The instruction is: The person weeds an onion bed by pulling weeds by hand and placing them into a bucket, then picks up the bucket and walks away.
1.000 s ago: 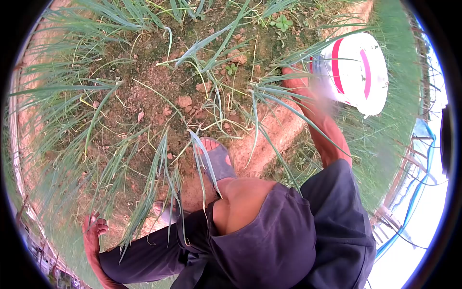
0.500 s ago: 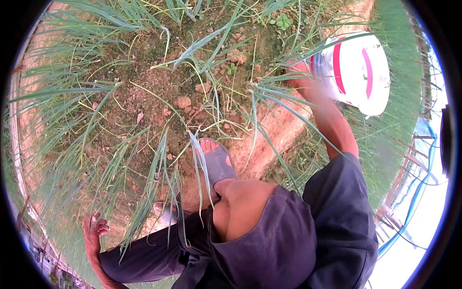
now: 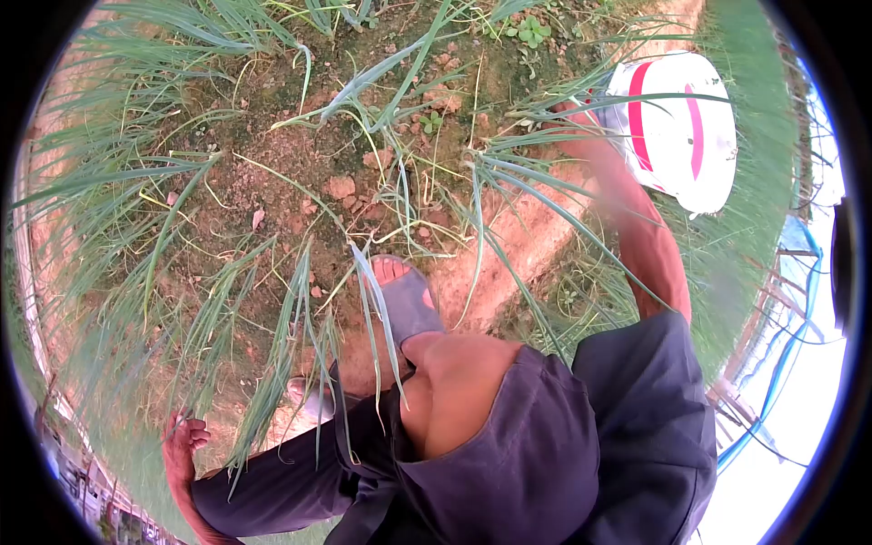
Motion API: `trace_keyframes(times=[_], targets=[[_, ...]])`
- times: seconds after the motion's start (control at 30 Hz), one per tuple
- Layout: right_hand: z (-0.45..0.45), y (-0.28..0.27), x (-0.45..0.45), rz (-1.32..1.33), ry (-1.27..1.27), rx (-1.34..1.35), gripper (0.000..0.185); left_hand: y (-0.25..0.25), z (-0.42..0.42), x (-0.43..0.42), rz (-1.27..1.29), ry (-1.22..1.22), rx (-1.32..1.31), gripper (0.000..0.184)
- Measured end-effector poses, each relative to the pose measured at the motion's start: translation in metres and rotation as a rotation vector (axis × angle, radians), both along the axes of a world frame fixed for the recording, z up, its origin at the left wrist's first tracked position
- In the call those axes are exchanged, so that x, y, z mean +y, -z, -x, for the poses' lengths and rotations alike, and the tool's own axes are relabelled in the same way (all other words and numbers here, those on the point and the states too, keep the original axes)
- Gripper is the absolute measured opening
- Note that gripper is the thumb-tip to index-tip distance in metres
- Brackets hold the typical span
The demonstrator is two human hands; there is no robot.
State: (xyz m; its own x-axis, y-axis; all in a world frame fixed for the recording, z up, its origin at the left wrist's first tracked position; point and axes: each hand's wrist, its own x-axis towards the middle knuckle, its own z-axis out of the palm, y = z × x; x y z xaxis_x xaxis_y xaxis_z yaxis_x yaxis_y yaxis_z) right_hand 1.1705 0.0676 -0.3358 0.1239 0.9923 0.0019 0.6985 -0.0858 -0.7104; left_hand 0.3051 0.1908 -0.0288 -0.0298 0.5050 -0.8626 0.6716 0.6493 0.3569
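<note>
My left hand (image 3: 184, 438) is at the lower left beside long green onion leaves (image 3: 282, 372). Its fingers are loosely curled, and I make out nothing in them. My right arm reaches to the upper right. Leaves and blur partly cover my right hand (image 3: 579, 125), which is low beside a white bucket (image 3: 677, 123) with red and pink stripes; its fingers are hidden. Whether this hand touches the bucket or the plants, I cannot tell. More onion plants (image 3: 481, 163) stand to its left.
Bare soil with clods (image 3: 340, 188) lies ahead between the onion rows. My sandalled foot (image 3: 409, 304) stands on the reddish ground. Dense green plants spread behind the bucket. A blue hose or rope (image 3: 772, 400) and wooden sticks are at the far right.
My right hand has shifted slightly up, partly behind leaves. My left hand keeps its curled shape and sits slightly lower in view. The bucket appears a little higher.
</note>
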Motion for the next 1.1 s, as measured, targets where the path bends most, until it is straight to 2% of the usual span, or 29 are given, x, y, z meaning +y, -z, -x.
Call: trace_keyframes(times=[0.07, 0.1, 0.2, 0.33, 0.47, 0.57, 0.63, 0.67, 0.8, 0.9, 0.97, 1.1], targets=[[0.020, -0.037, -0.029, -0.002, 0.074, 0.059, 0.021, 0.005, -0.004, 0.005, 0.008, -0.011, 0.023, 0.061], [0.028, -0.047, -0.044, 0.139, 0.185, 0.046, 0.023, 0.009, -0.005, 0.008, 0.007, -0.018, 0.034, 0.063], [0.055, -0.072, -0.063, 0.324, 0.362, 0.124, 0.022, 0.013, -0.012, 0.017, -0.008, 0.041, 0.107, 0.068], [0.091, -0.080, -0.052, 0.407, 0.449, 0.241, 0.021, 0.015, -0.011, 0.016, -0.019, 0.016, 0.081, 0.067], [0.114, -0.058, -0.032, 0.397, 0.425, 0.196, 0.020, 0.013, -0.005, 0.011, -0.007, -0.023, 0.051, 0.063], [0.122, -0.045, -0.016, 0.390, 0.334, 0.046, 0.019, 0.010, -0.008, 0.009, -0.015, -0.023, 0.051, 0.059], [0.136, -0.073, 0.002, 0.520, 0.158, -0.384, 0.022, 0.008, -0.011, 0.010, -0.014, -0.022, 0.059, 0.058], [0.143, -0.089, 0.012, 0.592, 0.116, -0.378, 0.020, 0.008, -0.012, 0.010, -0.010, -0.026, 0.065, 0.058], [0.139, -0.069, 0.015, 0.661, -0.033, -0.566, 0.022, 0.009, -0.009, 0.011, -0.011, -0.029, 0.065, 0.060], [0.138, -0.061, 0.015, 0.665, 0.016, -0.517, 0.023, 0.010, -0.010, 0.012, -0.010, -0.033, 0.074, 0.063], [0.137, -0.059, 0.014, 0.636, 0.129, -0.381, 0.024, 0.009, -0.008, 0.011, -0.015, -0.035, 0.079, 0.064], [0.135, -0.055, 0.012, 0.523, 0.440, 0.153, 0.027, 0.010, -0.011, 0.011, -0.033, -0.056, 0.088, 0.065]])
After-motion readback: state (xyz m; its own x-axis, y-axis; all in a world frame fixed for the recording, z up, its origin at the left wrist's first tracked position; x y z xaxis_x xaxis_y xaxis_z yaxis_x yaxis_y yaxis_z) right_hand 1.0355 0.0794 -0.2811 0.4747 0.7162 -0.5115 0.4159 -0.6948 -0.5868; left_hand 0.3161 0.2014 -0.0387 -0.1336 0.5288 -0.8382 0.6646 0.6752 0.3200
